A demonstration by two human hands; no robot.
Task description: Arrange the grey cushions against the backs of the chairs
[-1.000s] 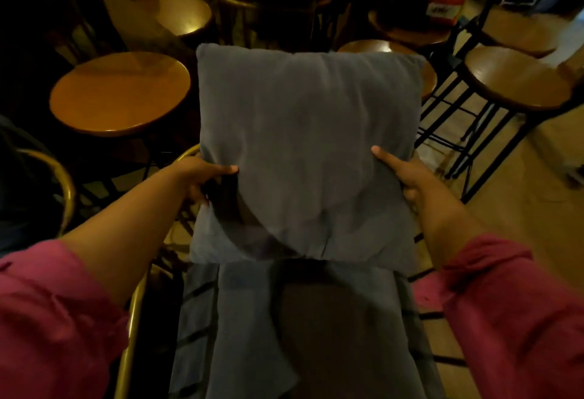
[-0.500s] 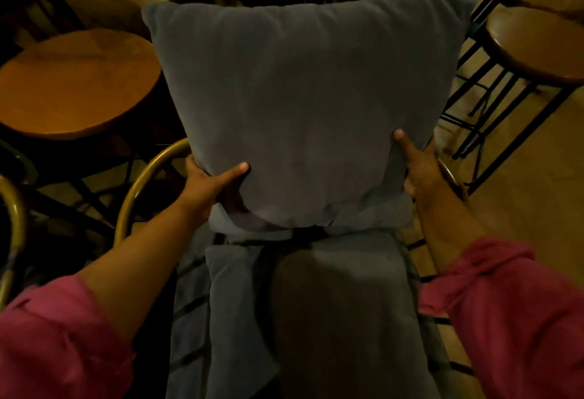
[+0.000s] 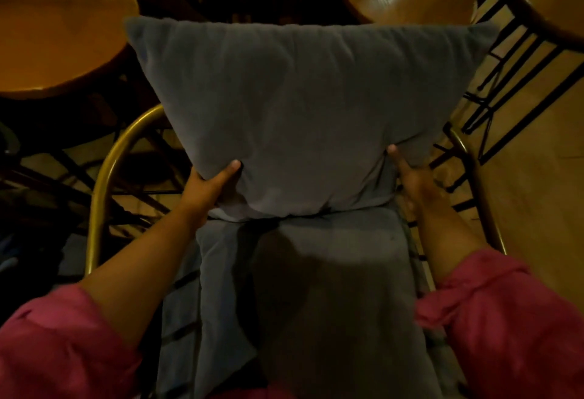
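We grasp the grey cushion (image 3: 303, 114) at its lower corners, left hand (image 3: 210, 185) and right hand (image 3: 414, 177) clenched on it, standing it upright at the back of the chair (image 3: 104, 177); next, presumably, pressing it back.

One view only, head-worn wide-angle camera, looking forward and steeply down from above the near end of the brass-framed chair (image 3: 98, 196). Close in: square grey fabric cushion (image 3: 300, 107) fills centre frame, pink sleeves at the near corners. Round wooden stool seats (image 3: 57, 31) at far left and far right edges.
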